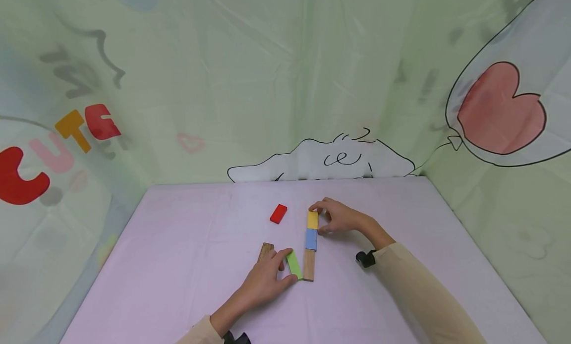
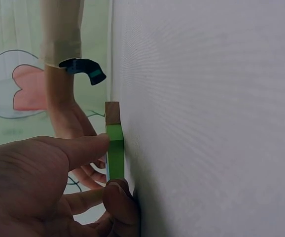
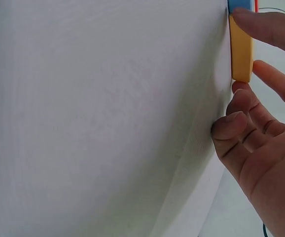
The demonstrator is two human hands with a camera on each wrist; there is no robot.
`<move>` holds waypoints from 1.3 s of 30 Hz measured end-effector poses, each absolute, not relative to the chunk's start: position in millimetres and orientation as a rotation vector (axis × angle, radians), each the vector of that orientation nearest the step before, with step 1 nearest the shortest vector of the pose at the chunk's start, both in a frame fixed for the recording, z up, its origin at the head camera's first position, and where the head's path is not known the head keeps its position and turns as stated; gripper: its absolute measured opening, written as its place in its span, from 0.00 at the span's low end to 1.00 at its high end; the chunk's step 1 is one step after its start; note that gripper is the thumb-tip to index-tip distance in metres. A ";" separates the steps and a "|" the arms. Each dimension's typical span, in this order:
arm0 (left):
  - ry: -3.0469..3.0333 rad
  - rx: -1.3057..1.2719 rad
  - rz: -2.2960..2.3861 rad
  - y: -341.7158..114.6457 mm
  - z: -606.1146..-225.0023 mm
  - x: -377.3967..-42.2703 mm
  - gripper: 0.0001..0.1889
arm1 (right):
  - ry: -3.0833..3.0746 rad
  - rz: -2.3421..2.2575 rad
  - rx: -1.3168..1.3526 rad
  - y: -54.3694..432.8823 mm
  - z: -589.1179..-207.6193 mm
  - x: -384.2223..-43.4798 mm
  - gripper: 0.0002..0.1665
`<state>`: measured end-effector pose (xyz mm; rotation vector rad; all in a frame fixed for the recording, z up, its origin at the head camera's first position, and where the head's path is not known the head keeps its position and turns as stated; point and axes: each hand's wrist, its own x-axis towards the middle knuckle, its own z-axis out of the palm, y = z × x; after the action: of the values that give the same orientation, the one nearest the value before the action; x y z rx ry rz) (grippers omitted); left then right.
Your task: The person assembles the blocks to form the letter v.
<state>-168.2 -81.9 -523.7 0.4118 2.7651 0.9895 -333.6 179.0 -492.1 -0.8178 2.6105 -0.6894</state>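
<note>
A yellow block, a blue block and a light wooden block lie end to end in a straight row on the table. My right hand holds the yellow block, fingertips at its far end and thumb by the seam with the blue one. My left hand grips a green block lengthwise, thumb at the near end and a fingertip at the far end. This block slants, its near end right beside the wooden block's near end. Partly behind the left hand lies a darker wooden block.
A red block lies by itself left of the row, toward the back. The pale table ends at printed cloth walls at the back and sides. A dark wrist camera sticks out at the right sleeve.
</note>
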 end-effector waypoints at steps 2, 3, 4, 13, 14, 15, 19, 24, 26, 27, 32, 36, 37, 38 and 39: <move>2.764 0.412 0.990 -81.9 -523.5 -168.3 0.35 | 2.612 -0.687 -0.822 179.1 -493.3 -334.2 0.36; 2.763 0.410 0.989 -82.0 -523.6 -168.4 0.35 | 2.613 -0.686 -0.823 179.2 -493.8 -334.4 0.36; 2.763 0.409 0.988 -82.0 -523.6 -168.4 0.34 | 2.616 -0.686 -0.827 179.3 -494.2 -334.5 0.36; 2.755 0.396 0.986 -82.1 -525.0 -168.6 0.34 | 2.608 -0.714 -0.844 181.5 -496.3 -334.2 0.36; 2.755 0.396 0.984 -82.0 -525.0 -168.4 0.34 | 2.608 -0.712 -0.845 181.6 -496.6 -334.0 0.36; 2.755 0.396 0.983 -82.0 -525.2 -168.4 0.34 | 2.610 -0.710 -0.846 181.6 -496.9 -333.9 0.36; 2.757 0.396 0.978 -81.8 -525.6 -168.3 0.35 | 2.614 -0.705 -0.853 181.2 -497.9 -334.3 0.36; 2.763 0.400 0.977 -81.7 -526.0 -168.8 0.35 | 2.616 -0.706 -0.851 181.6 -497.4 -333.1 0.36; 2.763 0.402 0.979 -81.8 -526.1 -169.2 0.35 | 2.618 -0.706 -0.840 181.8 -497.1 -332.5 0.36; 2.764 0.403 0.978 -81.8 -526.3 -169.3 0.35 | 2.618 -0.706 -0.837 182.0 -497.2 -332.6 0.36; 2.767 0.412 0.979 -82.1 -526.3 -169.4 0.34 | 2.618 -0.716 -0.836 182.2 -496.5 -332.2 0.36; 2.769 0.414 0.979 -82.5 -526.2 -169.1 0.35 | 2.623 -0.723 -0.821 182.5 -495.6 -330.4 0.40; 2.769 0.415 0.977 -82.6 -526.4 -169.0 0.35 | 2.628 -0.725 -0.817 182.8 -495.5 -329.6 0.41; 2.768 0.416 0.977 -82.6 -526.6 -168.9 0.35 | 2.632 -0.734 -0.809 183.2 -495.2 -328.3 0.43; 2.767 0.412 0.976 -82.7 -526.5 -168.9 0.35 | 2.638 -0.744 -0.802 183.8 -495.0 -326.8 0.45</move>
<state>-168.9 -82.7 -526.5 0.4120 2.7670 0.9758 -326.8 183.8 -495.0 -0.8017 2.6377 -0.7440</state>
